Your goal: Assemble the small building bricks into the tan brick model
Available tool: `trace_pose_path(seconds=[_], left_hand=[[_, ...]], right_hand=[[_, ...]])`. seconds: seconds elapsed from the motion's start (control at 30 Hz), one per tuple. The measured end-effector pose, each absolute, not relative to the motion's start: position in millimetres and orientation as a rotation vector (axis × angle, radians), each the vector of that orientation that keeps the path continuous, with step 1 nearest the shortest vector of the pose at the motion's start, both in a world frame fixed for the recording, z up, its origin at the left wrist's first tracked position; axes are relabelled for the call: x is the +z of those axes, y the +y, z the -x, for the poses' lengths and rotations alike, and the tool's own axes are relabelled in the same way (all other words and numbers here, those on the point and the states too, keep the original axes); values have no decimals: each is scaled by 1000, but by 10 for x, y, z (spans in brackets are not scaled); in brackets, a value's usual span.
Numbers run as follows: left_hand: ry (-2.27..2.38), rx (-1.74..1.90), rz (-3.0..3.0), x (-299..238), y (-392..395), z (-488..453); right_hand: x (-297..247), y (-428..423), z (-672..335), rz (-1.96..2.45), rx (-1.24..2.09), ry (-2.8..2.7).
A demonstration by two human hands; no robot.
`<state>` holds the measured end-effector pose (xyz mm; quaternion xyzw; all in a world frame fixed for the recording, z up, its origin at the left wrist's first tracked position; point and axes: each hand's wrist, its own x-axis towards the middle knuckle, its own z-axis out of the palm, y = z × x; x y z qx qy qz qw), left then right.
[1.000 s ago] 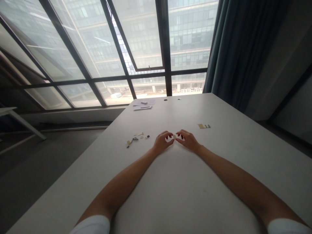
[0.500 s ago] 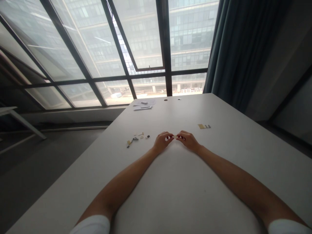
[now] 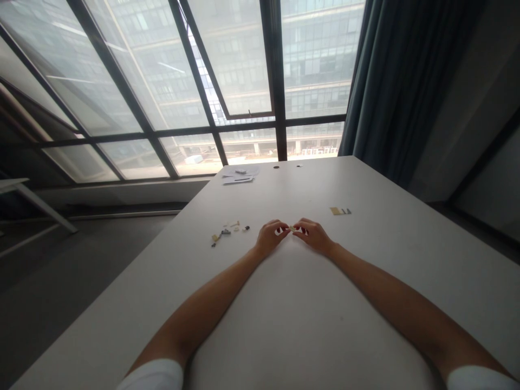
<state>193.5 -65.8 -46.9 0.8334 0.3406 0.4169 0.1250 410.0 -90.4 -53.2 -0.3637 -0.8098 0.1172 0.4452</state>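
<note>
Between the fingertips of both hands is a small pale yellowish piece (image 3: 292, 228), too small to make out in detail. My left hand (image 3: 271, 236) pinches it from the left. My right hand (image 3: 312, 234) is closed on its right side, thumb and index finger meeting at the piece. Left of my left hand lies a loose group of small tan and grey pieces (image 3: 226, 232), which look like toy building bricks. To the right, beyond my right hand, a tan block (image 3: 335, 210) lies beside small grey pieces (image 3: 346, 211).
Both forearms rest over the white table (image 3: 280, 325). Papers (image 3: 238, 180) with a small object on top lie at its far left corner. A dark round disc (image 3: 276, 167) and a small dark-and-white item (image 3: 299, 166) are near the far edge. Windows and a dark curtain (image 3: 385, 92) stand behind.
The small piece between my fingertips has turned slightly and shows a more yellowish-green face. My hands have hardly moved, and the loose pieces lie as before.
</note>
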Motion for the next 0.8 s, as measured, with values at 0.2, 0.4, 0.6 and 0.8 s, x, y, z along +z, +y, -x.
trace_pose_path(seconds=[0.2,0.4,0.6,0.8], left_hand=[[1033,1229,-2401,-507,-628,-1929],[1072,1294,-2352,-526,-593,-1916],[1088,1277,-2353,-536,-569,-1913],[1103,1272,-2362,-504,-587,-1921]], right_hand=[[-547,-892,-4082,938,277,-1974],[-521,-793,-4160,1011,206,-1841],[-362,-555,-4550,1105,154,-1540],[-242,-371,-5285,1357,5,-1225]])
